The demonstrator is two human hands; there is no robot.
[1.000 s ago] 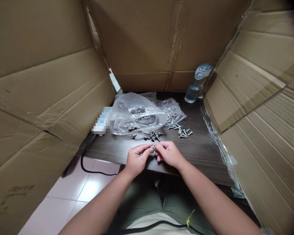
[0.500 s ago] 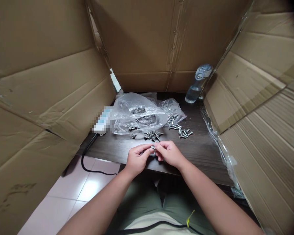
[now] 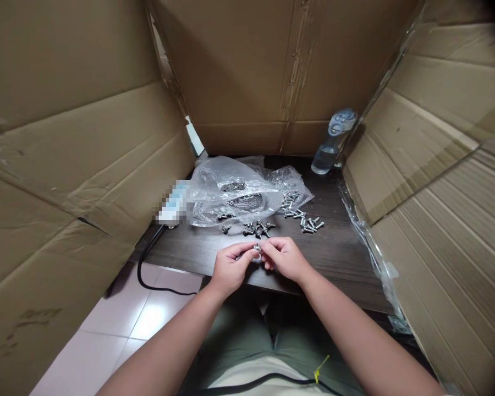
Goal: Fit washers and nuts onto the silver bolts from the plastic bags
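The table bears a plastic bag. Nearer its front edge, the left hand and right hand both pinch one small metal piece, separate from the dark screws and silver screws; I can't tell whether it's joined yet.

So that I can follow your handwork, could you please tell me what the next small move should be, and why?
I would probably keep the left hand steady and gently turn the small metal part with the right fingertips, since both hands pinch it between their fingertips.
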